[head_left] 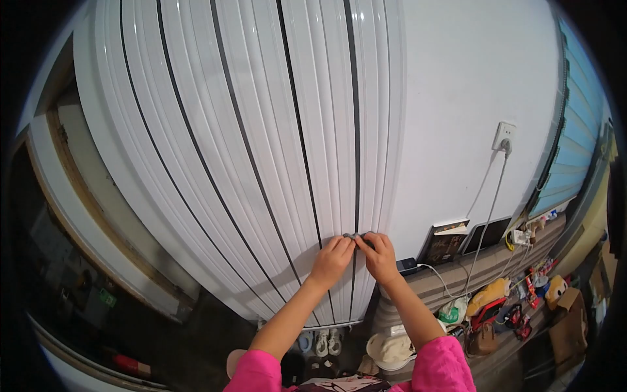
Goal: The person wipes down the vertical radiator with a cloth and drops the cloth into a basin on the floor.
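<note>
Both hands meet at a small grey object [353,236] in front of a white ribbed panel [261,130] with dark vertical strips. My left hand [334,259] has its fingers closed at the object's left side. From the right, my right hand [379,255] pinches the same object, thumb and fingers together. The object lies over a dark strip of the panel, and the fingers partly cover it. What it is cannot be made out.
A wall socket [504,138] with a plugged grey cable is on the right. Below it, a dark book [446,242] and a tablet [487,235] lean on the wall. Shoes [328,342], a hat [390,347] and a brown bag [483,340] lie lower down.
</note>
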